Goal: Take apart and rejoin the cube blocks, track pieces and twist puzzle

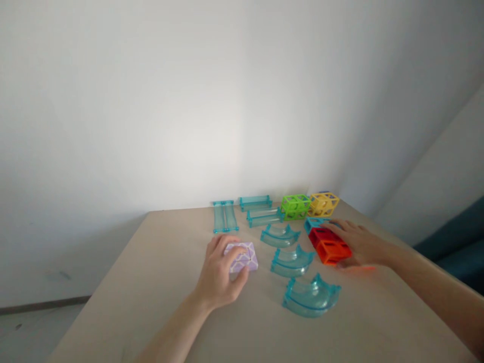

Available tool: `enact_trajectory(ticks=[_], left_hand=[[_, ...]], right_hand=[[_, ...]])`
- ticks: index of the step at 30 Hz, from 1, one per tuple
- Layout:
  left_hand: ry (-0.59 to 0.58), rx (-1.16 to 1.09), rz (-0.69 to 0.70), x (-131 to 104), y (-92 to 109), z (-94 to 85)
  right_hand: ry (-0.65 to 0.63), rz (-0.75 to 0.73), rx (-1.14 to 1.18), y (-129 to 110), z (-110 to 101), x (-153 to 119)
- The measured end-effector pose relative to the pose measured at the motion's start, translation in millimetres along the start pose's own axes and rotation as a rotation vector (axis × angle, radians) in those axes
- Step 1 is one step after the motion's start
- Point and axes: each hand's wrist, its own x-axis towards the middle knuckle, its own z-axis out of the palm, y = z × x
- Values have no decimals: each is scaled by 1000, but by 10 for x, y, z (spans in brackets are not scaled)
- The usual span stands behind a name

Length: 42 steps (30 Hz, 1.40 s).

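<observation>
My left hand (221, 275) is closed around a flat lilac block (245, 256) with a white triangle pattern, resting on the table. On the right, my right hand (357, 244) grips the side of a group of red and orange open-frame blocks (329, 245), its fingers over the far side and its thumb near the front. Touching the red part is a light-blue frame piece (314, 223), partly hidden behind those fingers. Between my hands lie three curved clear-teal track pieces, a near one (312, 296), a middle one (292, 261) and a far one (280, 236).
Straight teal track pieces lie towards the back: an upright-lying pair (225, 217) and two crosswise ones (255, 203), (264, 218). Green frame blocks (296, 207) and yellow ones (323, 204) stand near the white wall (227, 101). Dark teal fabric (457, 239) hangs beyond the table's (159, 282) right edge.
</observation>
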Motion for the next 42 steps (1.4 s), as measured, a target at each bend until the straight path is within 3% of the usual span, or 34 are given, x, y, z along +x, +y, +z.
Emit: enact_trajectory(ticks=[3, 6, 9, 13, 18, 22, 29, 34, 42], left_hand=[[-131, 89, 27, -22, 63, 3], [-212, 177, 9, -55, 88, 28], [-266, 144, 99, -105, 224, 97], [-303, 33, 240, -148, 569, 333], [-320, -23, 223, -87, 808, 641], [-285, -5, 99, -14, 812, 767], [-269, -2, -40, 128, 782, 987], [-207, 1, -33, 312, 770, 1175], [-155, 33, -47, 652, 791, 1523]], right_hand=[[-47, 53, -33, -28, -47, -130], [12, 89, -57, -19, 8, -273], [94, 102, -43, 74, 153, -422], [150, 163, -52, 345, 377, -632], [158, 190, -3, 682, 544, -882], [164, 171, 25, 748, 569, -998], [185, 203, 38, 764, 612, -963], [224, 187, 44, 703, 595, -979], [184, 241, 63, 498, 436, -997]])
